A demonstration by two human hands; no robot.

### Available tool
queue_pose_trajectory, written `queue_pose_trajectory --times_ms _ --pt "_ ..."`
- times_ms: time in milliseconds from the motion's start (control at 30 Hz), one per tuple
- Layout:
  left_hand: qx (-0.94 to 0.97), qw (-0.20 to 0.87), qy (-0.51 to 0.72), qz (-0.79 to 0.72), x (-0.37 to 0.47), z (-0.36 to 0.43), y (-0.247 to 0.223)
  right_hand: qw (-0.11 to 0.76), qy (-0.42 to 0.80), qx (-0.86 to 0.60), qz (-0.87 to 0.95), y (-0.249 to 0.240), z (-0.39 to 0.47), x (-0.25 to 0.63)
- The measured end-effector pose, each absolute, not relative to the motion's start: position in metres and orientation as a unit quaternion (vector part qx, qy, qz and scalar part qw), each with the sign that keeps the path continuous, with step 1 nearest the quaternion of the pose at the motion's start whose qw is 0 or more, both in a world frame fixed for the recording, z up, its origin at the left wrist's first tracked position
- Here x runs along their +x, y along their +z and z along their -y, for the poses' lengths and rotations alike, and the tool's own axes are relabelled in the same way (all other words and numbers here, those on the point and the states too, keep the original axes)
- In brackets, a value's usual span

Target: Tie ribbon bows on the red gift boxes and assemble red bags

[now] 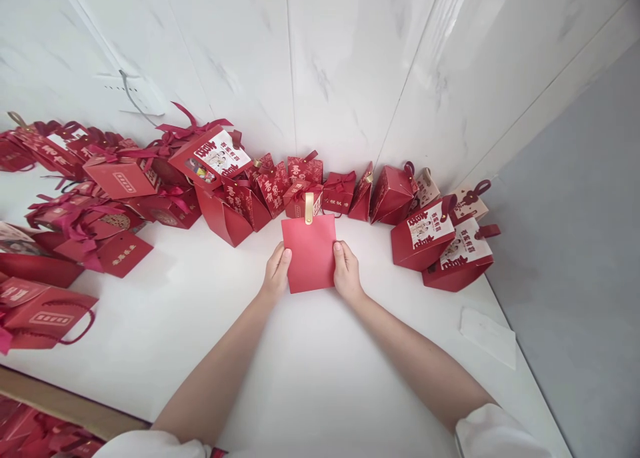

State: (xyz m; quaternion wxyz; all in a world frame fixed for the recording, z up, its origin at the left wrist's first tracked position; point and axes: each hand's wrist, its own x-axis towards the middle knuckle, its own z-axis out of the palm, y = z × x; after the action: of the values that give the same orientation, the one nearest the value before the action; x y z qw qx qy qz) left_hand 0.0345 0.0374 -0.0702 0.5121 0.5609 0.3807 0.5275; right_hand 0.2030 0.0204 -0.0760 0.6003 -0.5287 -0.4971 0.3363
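A flat red box (310,255) is gripped at both side edges: the fingers of the left hand (276,271) are closed on its left edge, those of the right hand (346,271) on its right. It is held low over the white counter (300,365), a gold tab (309,208) at its top. Behind it, red gift boxes (300,185) are lined along the marble wall (350,65); a white card (487,337) lies to the right.

Red gift boxes (220,161) with ribbons piled along the wall, upper left to centre-right of frame. White cable (131,98) on marble wall upper left; white paper (487,337) lower right.
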Motion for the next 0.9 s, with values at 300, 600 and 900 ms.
queue_pose_trajectory --times_ms 300,600,900 --pt "0.582 0.462 0.534 -0.403 0.033 -0.045 -0.074 0.611 0.334 -0.531 0.484 -0.079 -0.024 0.205" --pt "0.613 0.521 0.475 -0.357 0.030 -0.049 -0.081 0.627 0.306 -0.534 0.478 -0.086 -0.032 0.217" --pt "0.569 0.535 0.496 -0.379 0.030 -0.052 -0.079 0.576 0.348 -0.532 0.515 -0.095 -0.035 0.220"
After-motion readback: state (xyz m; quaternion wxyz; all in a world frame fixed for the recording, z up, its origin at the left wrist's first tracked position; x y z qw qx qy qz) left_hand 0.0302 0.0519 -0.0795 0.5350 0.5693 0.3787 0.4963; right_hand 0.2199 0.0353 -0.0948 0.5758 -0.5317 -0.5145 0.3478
